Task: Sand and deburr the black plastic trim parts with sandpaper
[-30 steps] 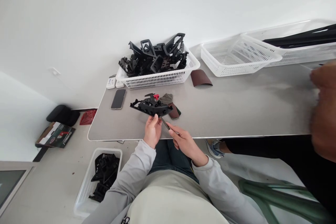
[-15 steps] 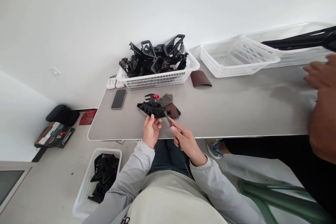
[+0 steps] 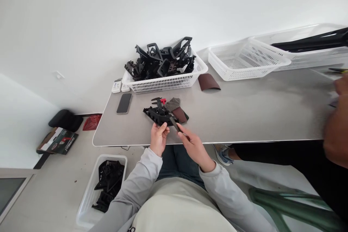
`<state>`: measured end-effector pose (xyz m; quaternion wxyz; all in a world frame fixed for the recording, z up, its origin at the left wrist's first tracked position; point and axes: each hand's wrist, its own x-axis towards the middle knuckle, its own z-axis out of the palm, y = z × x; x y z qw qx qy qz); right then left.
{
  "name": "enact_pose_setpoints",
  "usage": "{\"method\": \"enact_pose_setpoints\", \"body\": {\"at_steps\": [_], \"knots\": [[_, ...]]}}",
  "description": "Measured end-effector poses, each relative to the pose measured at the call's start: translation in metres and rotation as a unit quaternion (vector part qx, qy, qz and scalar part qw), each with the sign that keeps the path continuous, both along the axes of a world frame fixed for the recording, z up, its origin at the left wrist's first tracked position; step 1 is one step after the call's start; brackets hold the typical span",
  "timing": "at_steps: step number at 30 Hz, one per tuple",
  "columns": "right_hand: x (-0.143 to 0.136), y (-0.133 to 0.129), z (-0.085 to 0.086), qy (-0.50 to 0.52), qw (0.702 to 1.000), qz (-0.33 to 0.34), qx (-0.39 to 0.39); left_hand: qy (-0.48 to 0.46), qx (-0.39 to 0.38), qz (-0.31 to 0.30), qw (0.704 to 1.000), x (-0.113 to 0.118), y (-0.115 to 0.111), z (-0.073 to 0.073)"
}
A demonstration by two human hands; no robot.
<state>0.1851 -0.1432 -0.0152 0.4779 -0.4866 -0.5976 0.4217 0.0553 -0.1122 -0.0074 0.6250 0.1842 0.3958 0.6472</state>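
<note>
My left hand [image 3: 159, 140] is closed on the near edge of a black plastic part [image 3: 155, 116], holding it just over the front of the table. In my right hand [image 3: 193, 147] is a slim, dark flat file [image 3: 174, 124], its far end against the right side of the part. Just behind the part lie a black caliper [image 3: 159, 104] with a red piece, a crumpled grey cloth [image 3: 173, 104] and a brown sandpaper sheet [image 3: 178, 114]. The part hides some of the caliper.
A white basket [image 3: 163, 84] heaped with black plastic parts stands at the back. Beside it are curled brown sandpaper [image 3: 209, 82], a phone [image 3: 124, 103] and another white basket [image 3: 231, 74]. A floor bin [image 3: 88, 188] holds more parts. A co-worker's arm [image 3: 337, 130] reaches in at right.
The file has turned slightly and shows its broader face against the part. My hands stay nearly in place. The co-worker's hand has moved right and down, toward the edge of view.
</note>
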Motion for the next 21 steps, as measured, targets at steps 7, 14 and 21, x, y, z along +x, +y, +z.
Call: {"method": "enact_pose_setpoints", "body": {"at_steps": [7, 14, 21], "knots": [[0.0054, -0.0081, 0.0061, -0.163, 0.984, -0.005, 0.069, 0.057, 0.038, 0.038, 0.997, 0.0053, -0.0015, -0.0044], [0.0049, -0.0054, 0.0035, -0.197, 0.978, -0.033, 0.067, 0.096, 0.055, 0.059, 0.992, 0.003, -0.0027, -0.0054], [0.003, -0.0094, 0.0026, -0.18, 0.981, -0.023, 0.074, 0.114, 0.068, 0.067, 0.989, 0.0037, -0.006, -0.0074]]}}
